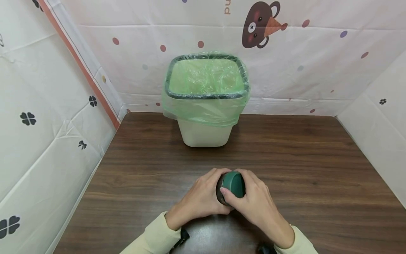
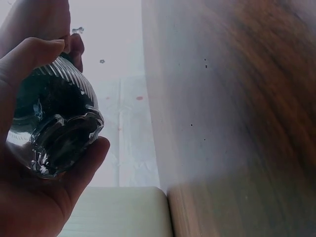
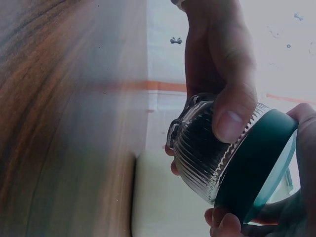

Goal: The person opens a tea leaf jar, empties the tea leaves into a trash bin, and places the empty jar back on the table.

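A ribbed clear glass jar with a dark green lid is held above the near part of the table. My left hand grips the glass body, thumb on the ribs and fingers around the far side. On the lid, my right hand curls its thumb and fingers around the rim. In the left wrist view the thick scalloped base of the jar faces the camera, tilted. The lid sits against the jar mouth. Dark reflections make it hard to tell what the glass holds.
A pale trash bin lined with a green plastic bag stands at the back of the brown wood-grain table. Patterned white sheets hang behind the table and along both sides.
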`<state>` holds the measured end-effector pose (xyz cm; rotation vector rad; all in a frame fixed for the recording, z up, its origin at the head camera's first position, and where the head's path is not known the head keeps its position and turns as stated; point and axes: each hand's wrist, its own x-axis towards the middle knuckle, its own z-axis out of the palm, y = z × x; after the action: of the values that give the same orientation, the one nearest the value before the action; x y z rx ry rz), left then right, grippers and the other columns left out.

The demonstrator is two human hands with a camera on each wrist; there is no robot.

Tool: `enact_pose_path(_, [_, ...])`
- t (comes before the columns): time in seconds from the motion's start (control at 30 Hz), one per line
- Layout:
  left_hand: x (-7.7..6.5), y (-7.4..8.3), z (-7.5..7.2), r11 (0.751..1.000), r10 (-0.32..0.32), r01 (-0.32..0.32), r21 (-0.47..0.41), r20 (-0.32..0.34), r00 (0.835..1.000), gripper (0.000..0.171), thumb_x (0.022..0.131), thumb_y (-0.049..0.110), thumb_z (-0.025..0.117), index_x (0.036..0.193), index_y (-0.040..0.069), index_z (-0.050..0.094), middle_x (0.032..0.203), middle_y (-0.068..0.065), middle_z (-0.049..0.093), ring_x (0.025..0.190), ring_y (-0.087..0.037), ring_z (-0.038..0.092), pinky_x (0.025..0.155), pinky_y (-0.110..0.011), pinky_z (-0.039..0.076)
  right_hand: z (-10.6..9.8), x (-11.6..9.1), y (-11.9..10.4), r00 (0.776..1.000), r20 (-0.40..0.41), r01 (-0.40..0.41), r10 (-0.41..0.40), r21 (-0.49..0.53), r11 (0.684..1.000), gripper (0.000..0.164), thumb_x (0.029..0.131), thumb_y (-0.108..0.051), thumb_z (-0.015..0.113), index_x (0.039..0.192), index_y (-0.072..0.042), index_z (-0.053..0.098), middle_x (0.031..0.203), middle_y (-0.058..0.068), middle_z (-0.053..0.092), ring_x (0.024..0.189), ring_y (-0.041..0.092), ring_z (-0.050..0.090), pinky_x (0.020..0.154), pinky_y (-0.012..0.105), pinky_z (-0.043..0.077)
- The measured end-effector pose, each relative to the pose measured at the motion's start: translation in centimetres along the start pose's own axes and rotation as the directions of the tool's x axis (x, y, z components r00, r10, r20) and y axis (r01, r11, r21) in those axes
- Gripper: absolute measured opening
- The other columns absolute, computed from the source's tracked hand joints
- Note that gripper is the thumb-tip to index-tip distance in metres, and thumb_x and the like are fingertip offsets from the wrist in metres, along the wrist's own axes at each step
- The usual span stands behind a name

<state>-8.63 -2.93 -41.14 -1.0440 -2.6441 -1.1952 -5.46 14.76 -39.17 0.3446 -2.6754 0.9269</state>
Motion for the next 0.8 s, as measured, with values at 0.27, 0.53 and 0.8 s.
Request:
enact_pose_path(0.27, [0.01,-0.02,-0.25,1.0,-0.003,0.003,-0.01,0.007,1.0,0.087,0.056,0.039,0.082,0.132,0.029,0.04,0.109,0.01,0.049,0.088,-0.002,0.049,0.073,-0.025,0.05,0.14,-0.17,0.12,0.996,-0.027,0.084,-0.084,-0.001,0.996,0.058,0.075,-0.056,0.066,0.116,-0.016,0.053,0.104,-0.005,0.055,0.08,0.009,0.054,0.06,0.034,0.052])
enact_pose_path(0.53, [0.03,-0.15,-0.33,1.0,-0.005,0.006,-0.028,0.023,1.0,0.089,0.054,0.038,0.082,0.131,0.029,0.04,0.113,0.011,0.05,0.092,-0.003,0.049,0.076,-0.028,0.05,0.29,-0.2,0.29,0.983,-0.069,0.168,-0.168,-0.01,0.986,0.064,0.071,-0.052,0.07,0.12,-0.013,0.053,0.102,-0.005,0.054,0.077,0.009,0.054,0.059,0.034,0.053])
enact_pose_path(0.8, [0.19,-0.23,-0.47,0.999,0.004,-0.001,-0.054,0.057,0.998,0.082,0.057,0.039,0.079,0.13,0.027,0.042,0.117,0.012,0.051,0.096,-0.001,0.048,0.079,-0.026,0.049,0.51,-0.02,0.79,0.939,-0.144,0.311,-0.312,-0.025,0.95,0.064,0.067,-0.046,0.07,0.117,-0.009,0.056,0.093,-0.003,0.055,0.069,0.008,0.053,0.052,0.031,0.052])
